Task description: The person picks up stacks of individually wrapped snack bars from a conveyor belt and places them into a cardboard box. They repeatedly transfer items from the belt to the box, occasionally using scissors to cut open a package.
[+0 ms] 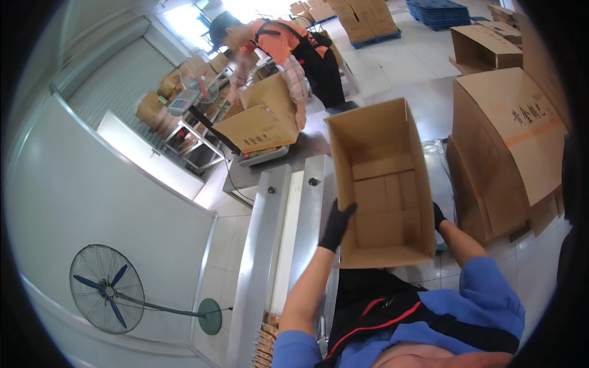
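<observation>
In front of my body an open cardboard box faces up, its inside bare down to the bottom flaps. My left hand, in a black glove, grips its left wall with the thumb over the rim. On the opposite wall my right hand, also gloved in black, holds the box from outside; most of its fingers are hidden behind the cardboard. Left of the box runs a metal conveyor with a pale belt between steel side rails. Packaged snacks stand in a row at its near end.
A co-worker bends over another open box on a scale. Cardboard boxes stand close on my right, beside plastic sheeting. A pedestal fan stands at left. Farther off are loaded pallets and stacked blue pallets.
</observation>
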{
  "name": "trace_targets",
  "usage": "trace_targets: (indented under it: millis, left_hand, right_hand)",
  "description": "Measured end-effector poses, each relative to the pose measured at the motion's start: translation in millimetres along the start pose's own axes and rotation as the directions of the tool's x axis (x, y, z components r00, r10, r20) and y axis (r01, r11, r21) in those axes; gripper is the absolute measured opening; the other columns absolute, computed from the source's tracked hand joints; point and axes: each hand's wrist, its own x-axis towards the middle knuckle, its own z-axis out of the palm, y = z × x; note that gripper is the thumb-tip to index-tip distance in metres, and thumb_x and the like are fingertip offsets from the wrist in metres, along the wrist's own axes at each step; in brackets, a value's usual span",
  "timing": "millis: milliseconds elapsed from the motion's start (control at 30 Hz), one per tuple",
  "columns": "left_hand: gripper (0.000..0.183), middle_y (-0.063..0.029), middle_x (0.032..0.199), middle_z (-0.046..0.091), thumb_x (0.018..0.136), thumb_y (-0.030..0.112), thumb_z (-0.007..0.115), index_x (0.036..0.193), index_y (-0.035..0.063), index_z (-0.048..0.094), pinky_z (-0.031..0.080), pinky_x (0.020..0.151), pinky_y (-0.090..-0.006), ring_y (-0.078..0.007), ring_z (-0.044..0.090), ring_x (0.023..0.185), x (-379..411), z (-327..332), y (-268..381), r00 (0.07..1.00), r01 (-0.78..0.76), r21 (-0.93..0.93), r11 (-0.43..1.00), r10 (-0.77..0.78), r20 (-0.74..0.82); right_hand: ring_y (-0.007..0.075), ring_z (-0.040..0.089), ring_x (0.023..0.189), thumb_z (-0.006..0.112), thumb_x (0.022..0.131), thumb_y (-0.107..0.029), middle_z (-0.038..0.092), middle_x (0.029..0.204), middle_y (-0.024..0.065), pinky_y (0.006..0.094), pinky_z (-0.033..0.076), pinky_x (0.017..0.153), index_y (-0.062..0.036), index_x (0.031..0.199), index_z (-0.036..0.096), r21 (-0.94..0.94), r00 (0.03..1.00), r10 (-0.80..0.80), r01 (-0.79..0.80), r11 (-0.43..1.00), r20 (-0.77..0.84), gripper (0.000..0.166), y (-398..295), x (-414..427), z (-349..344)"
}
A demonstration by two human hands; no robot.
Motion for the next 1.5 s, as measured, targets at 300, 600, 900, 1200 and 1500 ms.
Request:
trace_targets:
  millis: [300, 600, 900, 1200, 1500]
  left_hand:
    - [0.063, -0.0182, 0.129, 0.064, 0.09, 0.02, 0.072, 0.144, -0.0022, 0.047, 0.047, 0.101, -0.0369, -0.0275, 0.06, 0.12, -6, -20, 37, 0.998, 0.055, 0.023, 0.998, -0.055, -0.021]
    - [0.06, -0.0169, 0.123, 0.069, 0.087, 0.021, 0.078, 0.139, 0.0017, 0.055, 0.054, 0.093, -0.0374, -0.0268, 0.068, 0.109, -12, -137, -10, 0.982, 0.021, 0.222, 0.975, 0.021, -0.186]
    - [0.045, -0.0168, 0.124, 0.07, 0.097, 0.027, 0.066, 0.133, 0.0013, 0.06, 0.05, 0.097, -0.0358, -0.0252, 0.066, 0.115, -17, -95, 18, 0.99, 0.016, 0.259, 0.966, 0.02, -0.136]
    - [0.075, -0.0272, 0.122, 0.065, 0.088, 0.045, 0.074, 0.145, 0.0072, 0.044, 0.053, 0.09, -0.0463, -0.0401, 0.066, 0.105, -1, -130, -48, 0.876, 0.399, 0.522, 0.754, -0.144, -0.461]
    - [0.074, -0.0277, 0.163, 0.023, 0.106, 0.054, 0.035, 0.158, 0.0023, 0.026, 0.015, 0.124, -0.041, -0.0358, 0.015, 0.154, 51, 57, -136, 0.999, 0.03, 0.124, 0.992, -0.032, 0.012]
  right_hand:
    - [0.0139, 0.06, 0.106, 0.065, 0.094, -0.016, 0.064, 0.123, 0.0067, 0.0302, 0.049, 0.091, 0.0013, 0.136, 0.054, 0.211, 0.999, -0.04, 0.042, 0.977, -0.013, 0.047, -296, 24, -40]
    - [0.025, 0.059, 0.119, 0.07, 0.092, -0.026, 0.062, 0.13, 0.0173, 0.0369, 0.049, 0.1, 0.0036, 0.141, 0.051, 0.178, 0.966, 0.252, -0.258, 0.95, 0.057, 0.06, -186, 10, -92]
    - [0.0364, 0.022, 0.152, 0.062, 0.096, -0.055, 0.022, 0.163, 0.0263, 0.0425, 0.02, 0.123, 0.0099, 0.153, 0.027, -0.528, 0.968, 0.231, -0.245, 0.813, -0.093, 0.093, -195, 17, 0]
    - [0.0248, 0.034, 0.146, 0.06, 0.062, -0.001, 0.033, 0.16, 0.0152, 0.0299, 0.035, 0.114, -0.0036, 0.161, 0.019, 0.391, 0.986, 0.055, -0.114, 0.913, 0.159, 0.107, -144, 37, 16]
    - [0.0226, 0.054, 0.118, 0.059, 0.077, 0.0, 0.058, 0.131, 0.0101, 0.0321, 0.046, 0.1, -0.0053, 0.154, 0.038, 0.577, 0.873, 0.465, -0.457, 0.677, 0.146, 0.08, -99, 32, -43]
